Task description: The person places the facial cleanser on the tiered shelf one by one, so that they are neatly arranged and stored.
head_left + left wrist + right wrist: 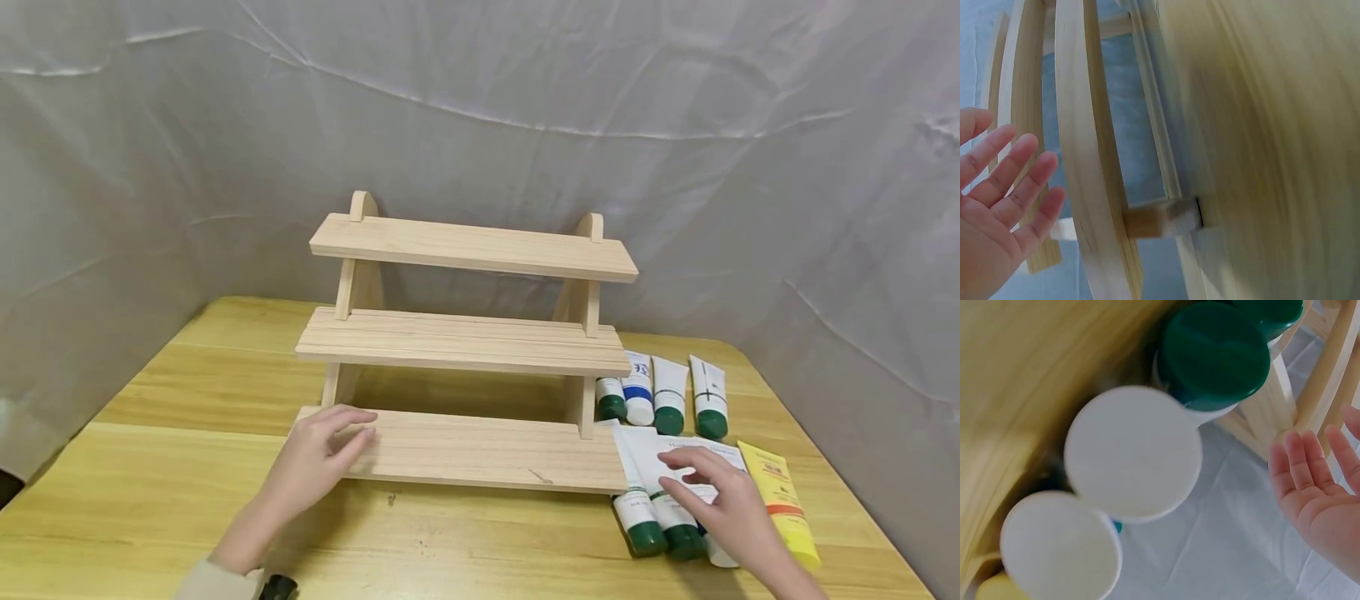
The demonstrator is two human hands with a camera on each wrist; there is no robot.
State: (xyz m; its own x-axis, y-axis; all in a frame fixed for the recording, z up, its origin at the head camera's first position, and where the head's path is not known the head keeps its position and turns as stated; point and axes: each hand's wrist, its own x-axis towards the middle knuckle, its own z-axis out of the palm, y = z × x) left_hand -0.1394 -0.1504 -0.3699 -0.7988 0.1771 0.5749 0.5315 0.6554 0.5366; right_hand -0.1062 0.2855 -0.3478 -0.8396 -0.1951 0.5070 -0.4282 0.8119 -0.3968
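Note:
A three-tier wooden shelf (480,342) stands on the table, its steps bare. Over the left end of its lowest step is my left hand (318,454), fingers relaxed and holding nothing; the left wrist view shows the same hand (1010,200) with its fingers spread beside the steps. To the right of the shelf, my right hand (723,500) hovers above several squeeze tubes, loosely bent and with nothing in it. Below it lie white tubes with green caps (647,537), and a yellow tube (780,504) lies at its right. Round white caps (1134,453) fill the right wrist view.
A back row of white tubes (670,396) lies behind the front ones, near the table's right side. Grey cloth (480,100) hangs behind and beside the wooden table (450,550). Something small and black (279,587) shows by the left sleeve.

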